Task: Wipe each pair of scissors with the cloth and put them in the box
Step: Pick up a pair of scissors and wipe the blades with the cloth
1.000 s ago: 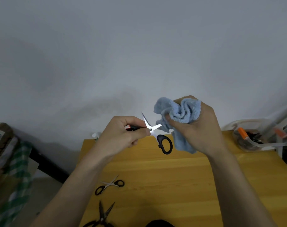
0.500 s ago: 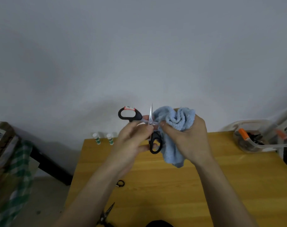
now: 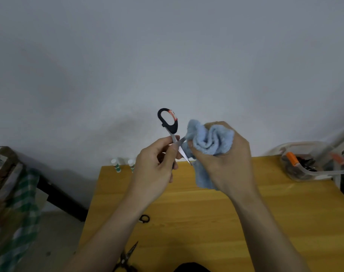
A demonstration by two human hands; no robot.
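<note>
My left hand (image 3: pixel 154 165) pinches a pair of black-handled scissors (image 3: pixel 170 124) near the pivot, held up over the far part of the table. One handle loop points up, and a blade tip points down to the right. My right hand (image 3: pixel 224 160) grips a bunched light-blue cloth (image 3: pixel 208 142), which is pressed against the blades. Two more pairs lie on the wooden table (image 3: pixel 216 216): one mostly hidden under my left forearm, only its black loop (image 3: pixel 144 218) showing, and dark scissors (image 3: pixel 127 258) at the near edge. The clear plastic box (image 3: pixel 316 165) stands at the far right.
The box holds orange-and-black items. Two small white bottles (image 3: pixel 116 164) with green labels stand at the table's far left edge. Left of the table are a cardboard box (image 3: pixel 0 163) and green checked fabric (image 3: pixel 24 209). A grey wall rises behind.
The scissors have been turned in my left hand: the upper handle loop swung from the left to straight up. The cloth stays against the blades.
</note>
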